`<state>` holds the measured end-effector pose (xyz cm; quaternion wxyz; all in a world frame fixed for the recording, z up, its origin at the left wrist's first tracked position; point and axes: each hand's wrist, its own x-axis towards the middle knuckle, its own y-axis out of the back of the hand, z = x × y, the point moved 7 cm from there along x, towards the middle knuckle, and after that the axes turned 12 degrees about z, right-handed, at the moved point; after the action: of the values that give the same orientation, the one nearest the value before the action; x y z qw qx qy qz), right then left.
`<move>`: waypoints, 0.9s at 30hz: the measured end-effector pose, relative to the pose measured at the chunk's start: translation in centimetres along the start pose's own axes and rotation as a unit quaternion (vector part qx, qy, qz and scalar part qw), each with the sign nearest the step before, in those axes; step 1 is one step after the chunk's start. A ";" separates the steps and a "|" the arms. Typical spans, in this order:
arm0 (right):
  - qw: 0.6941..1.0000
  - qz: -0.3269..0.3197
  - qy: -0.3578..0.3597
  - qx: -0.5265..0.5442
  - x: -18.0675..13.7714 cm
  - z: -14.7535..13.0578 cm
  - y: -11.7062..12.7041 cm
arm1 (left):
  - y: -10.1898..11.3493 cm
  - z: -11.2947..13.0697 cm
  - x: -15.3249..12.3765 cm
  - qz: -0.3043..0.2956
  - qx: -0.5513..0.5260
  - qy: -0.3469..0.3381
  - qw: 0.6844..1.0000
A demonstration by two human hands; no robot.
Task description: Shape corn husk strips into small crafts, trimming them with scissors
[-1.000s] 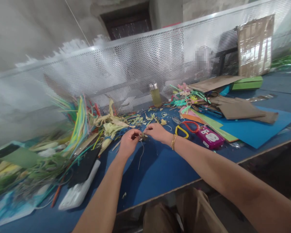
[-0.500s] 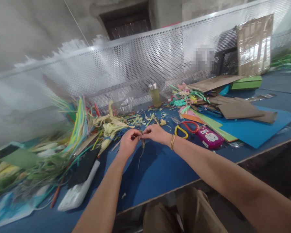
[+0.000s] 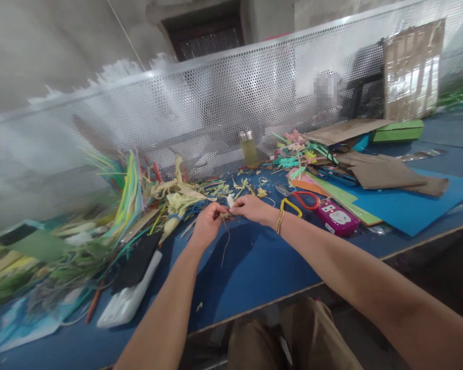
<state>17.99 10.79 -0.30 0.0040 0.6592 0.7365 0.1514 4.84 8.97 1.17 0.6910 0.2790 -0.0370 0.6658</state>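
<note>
Over the blue table, my left hand (image 3: 208, 223) and my right hand (image 3: 250, 209) meet fingertip to fingertip. Both pinch a small husk-like piece, mostly hidden by the fingers. A pale tip (image 3: 230, 201) shows above them, and a thin strand (image 3: 226, 244) hangs below toward the tabletop. Just behind the hands lie pale dried husks (image 3: 181, 203) and scattered scraps. A gold bracelet (image 3: 280, 221) circles my right wrist. Close to that wrist are scissors with a red handle loop (image 3: 306, 200) and a yellow handle loop (image 3: 292, 206).
A purple power socket block (image 3: 337, 217) sits right of the scissors, beside blue card (image 3: 405, 205) and brown paper (image 3: 389, 177). At the back stands a glass bottle (image 3: 249, 150) before a perforated metal panel (image 3: 216, 97). Coloured strips (image 3: 129, 190) and a white-and-black pack (image 3: 131, 293) lie left.
The view has shifted slightly. A pale tip now shows above my fingertips, so the held piece appears turned. Both hands keep their pinch, and the strand still hangs below.
</note>
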 end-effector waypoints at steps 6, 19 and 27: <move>0.989 -0.072 -0.100 0.076 -0.6 -0.1 -0.2 | 0.1 -0.4 0.1 -0.022 0.015 -0.027 0.999; 0.996 -0.037 0.001 0.077 0.0 -0.9 0.6 | 0.0 0.6 -0.1 -0.012 0.055 -0.032 0.998; 0.987 0.022 0.104 -0.123 0.7 -1.3 2.1 | 0.2 -0.4 0.2 -0.010 0.040 -0.032 0.999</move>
<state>19.67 11.35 1.60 0.0054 0.6505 0.6941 0.3083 4.51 9.26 1.00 0.6847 0.3280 -0.0302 0.6502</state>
